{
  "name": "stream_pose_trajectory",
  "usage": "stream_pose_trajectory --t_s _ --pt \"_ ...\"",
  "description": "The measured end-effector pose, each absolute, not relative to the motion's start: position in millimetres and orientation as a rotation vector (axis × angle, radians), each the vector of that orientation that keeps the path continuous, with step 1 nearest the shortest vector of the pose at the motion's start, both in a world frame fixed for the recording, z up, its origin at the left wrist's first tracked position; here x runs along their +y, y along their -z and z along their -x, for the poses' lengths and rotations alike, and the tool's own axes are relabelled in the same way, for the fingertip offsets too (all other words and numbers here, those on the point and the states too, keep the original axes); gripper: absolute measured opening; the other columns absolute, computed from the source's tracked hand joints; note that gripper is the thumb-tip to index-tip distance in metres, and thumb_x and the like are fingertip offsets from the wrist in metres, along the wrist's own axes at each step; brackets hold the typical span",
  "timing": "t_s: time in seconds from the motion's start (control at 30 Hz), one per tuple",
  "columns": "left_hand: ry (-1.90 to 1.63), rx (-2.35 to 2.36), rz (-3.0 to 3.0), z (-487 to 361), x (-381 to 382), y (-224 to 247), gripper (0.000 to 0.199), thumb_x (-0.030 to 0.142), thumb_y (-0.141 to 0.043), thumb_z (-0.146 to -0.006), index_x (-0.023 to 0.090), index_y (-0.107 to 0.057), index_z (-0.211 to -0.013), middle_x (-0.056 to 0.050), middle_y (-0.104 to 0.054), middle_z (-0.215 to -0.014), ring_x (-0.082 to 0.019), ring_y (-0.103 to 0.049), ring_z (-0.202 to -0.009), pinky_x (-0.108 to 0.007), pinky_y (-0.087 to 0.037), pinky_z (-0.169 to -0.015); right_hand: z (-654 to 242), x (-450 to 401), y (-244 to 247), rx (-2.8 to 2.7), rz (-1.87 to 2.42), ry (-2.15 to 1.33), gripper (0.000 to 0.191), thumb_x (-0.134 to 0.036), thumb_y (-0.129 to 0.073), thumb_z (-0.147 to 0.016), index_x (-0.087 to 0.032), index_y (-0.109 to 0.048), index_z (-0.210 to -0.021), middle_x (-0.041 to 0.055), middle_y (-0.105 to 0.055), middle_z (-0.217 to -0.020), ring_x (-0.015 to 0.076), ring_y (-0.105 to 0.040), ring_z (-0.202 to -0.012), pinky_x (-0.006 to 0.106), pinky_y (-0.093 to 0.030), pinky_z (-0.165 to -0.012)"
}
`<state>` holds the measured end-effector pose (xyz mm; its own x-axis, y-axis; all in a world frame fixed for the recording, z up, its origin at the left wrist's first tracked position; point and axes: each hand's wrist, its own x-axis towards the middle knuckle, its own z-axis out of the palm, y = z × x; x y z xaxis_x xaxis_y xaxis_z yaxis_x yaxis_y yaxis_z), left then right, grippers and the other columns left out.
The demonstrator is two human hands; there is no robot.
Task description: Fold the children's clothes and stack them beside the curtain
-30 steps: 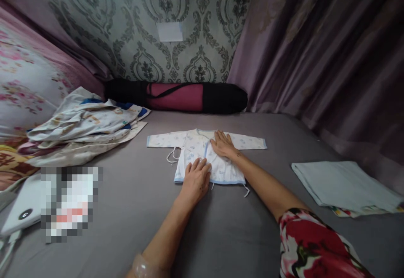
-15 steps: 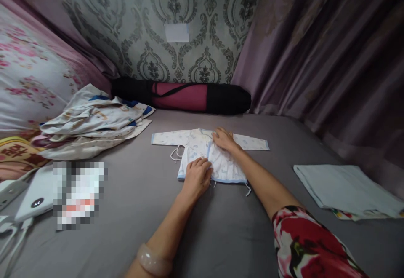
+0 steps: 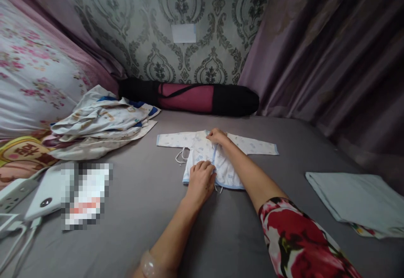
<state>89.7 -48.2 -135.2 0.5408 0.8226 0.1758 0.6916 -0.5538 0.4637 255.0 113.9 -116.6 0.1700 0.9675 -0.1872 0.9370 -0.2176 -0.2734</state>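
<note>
A small white baby top [image 3: 200, 149] with pale blue trim and prints lies spread on the grey sheet, sleeves out to both sides. White ties stick out at its left side and below the hem. My left hand [image 3: 202, 180] rests on the lower front near the hem, fingers bent, pinching the fabric by the blue front edge. Up at the neckline, my right hand [image 3: 218, 137] has its fingertips pressed together on the collar fabric.
Crumpled clothes [image 3: 104, 120] lie at the left, near a power strip [image 3: 15, 193] and a white device [image 3: 50, 191] with cables. A black and maroon roll bag [image 3: 189, 98] lies along the wall. Folded pale cloth [image 3: 356, 200] is at the right.
My right hand has moved left along the neckline and its fingers have closed on the collar. My left hand stays near the hem. The view has shifted slightly left.
</note>
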Motion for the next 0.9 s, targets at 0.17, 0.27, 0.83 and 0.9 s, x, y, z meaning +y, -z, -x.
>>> stream_pose_trajectory --t_s 0.17,0.27,0.83,0.9 --pt "-0.535 1.246 -2.444 -90 -48 133 0.023 0.024 -0.047 -0.094 0.025 -0.061 -0.112 -0.006 -0.06 -0.13 -0.025 -0.048 -0.124 -0.042 -0.038 -0.1 -254 106 117 -1.922 2.301 -0.426 0.022 -0.036 -0.054 -0.092 -0.024 -0.073 -0.097 0.0072 -0.073 -0.108 0.0241 -0.064 -0.107 0.033 -0.043 -0.09" --pt "-0.517 1.253 -2.431 -90 -49 130 0.023 0.024 -0.047 -0.094 0.024 -0.061 -0.112 -0.006 -0.06 -0.13 -0.026 -0.048 -0.124 -0.042 -0.038 -0.1 -250 97 123 -1.904 2.27 -0.275 0.029 -0.03 -0.043 -0.098 -0.021 -0.068 -0.111 0.0119 -0.066 -0.124 0.0268 -0.055 -0.119 0.038 -0.037 -0.099" --pt "-0.564 1.249 -2.448 -88 -46 136 0.022 0.022 -0.052 -0.092 0.024 -0.064 -0.11 -0.005 -0.062 -0.129 -0.025 -0.051 -0.123 -0.042 -0.04 -0.099 -224 97 146 -2.217 1.85 -0.403 0.064 -0.044 -0.02 -0.101 -0.007 -0.03 -0.152 0.013 -0.023 -0.161 0.0241 -0.016 -0.149 0.041 -0.01 -0.121" --pt "-0.595 1.24 -2.439 -87 -46 136 0.02 0.023 -0.053 -0.092 0.025 -0.066 -0.106 -0.005 -0.064 -0.126 -0.024 -0.054 -0.121 -0.042 -0.041 -0.098 -235 100 136 -2.1 1.789 -0.476 0.062 -0.041 -0.014 -0.101 -0.009 -0.031 -0.152 0.0107 -0.027 -0.16 0.0195 -0.02 -0.148 0.036 -0.015 -0.12"
